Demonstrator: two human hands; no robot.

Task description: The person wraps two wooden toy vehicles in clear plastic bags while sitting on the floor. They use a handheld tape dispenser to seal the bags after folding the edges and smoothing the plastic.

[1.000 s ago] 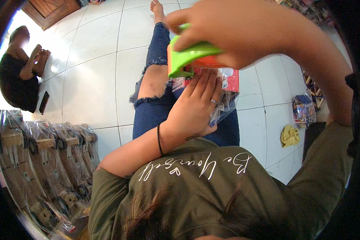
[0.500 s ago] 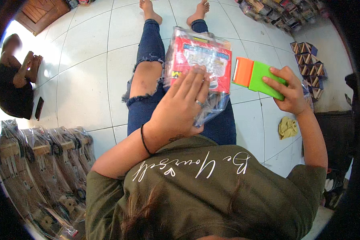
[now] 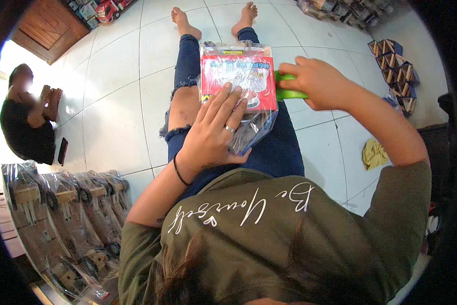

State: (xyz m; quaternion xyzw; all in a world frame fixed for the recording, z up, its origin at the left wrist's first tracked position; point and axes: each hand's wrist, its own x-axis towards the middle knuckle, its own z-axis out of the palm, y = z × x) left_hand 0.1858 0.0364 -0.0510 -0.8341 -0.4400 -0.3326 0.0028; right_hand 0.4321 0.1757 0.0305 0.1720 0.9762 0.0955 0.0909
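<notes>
A red-faced package in clear plastic wrap (image 3: 261,94) lies on my thighs, its printed side up. My left hand (image 3: 215,119) holds it, with long fingers laid flat across the red face and the thumb at the lower edge, by the loose plastic. To the right, my right hand (image 3: 312,84) is closed around a green plastic tape dispenser (image 3: 292,94). The dispenser is against the package's right side. Its orange front part, visible half a second ago, is hidden now behind the package.
Plastic-wrapped wooden toys with black wheels (image 3: 81,195) stand at the lower left. Another person (image 3: 30,117) sits at the far left. A yellow cloth (image 3: 374,154) lies on the tiled floor (image 3: 114,107) at right, below stacked wooden pieces (image 3: 397,76). More wrapped goods line the back.
My right hand has brought the tape dispenser left and up to the package's right side. Under my left hand the package has shifted left and turned straighter. The view has shifted slightly.
</notes>
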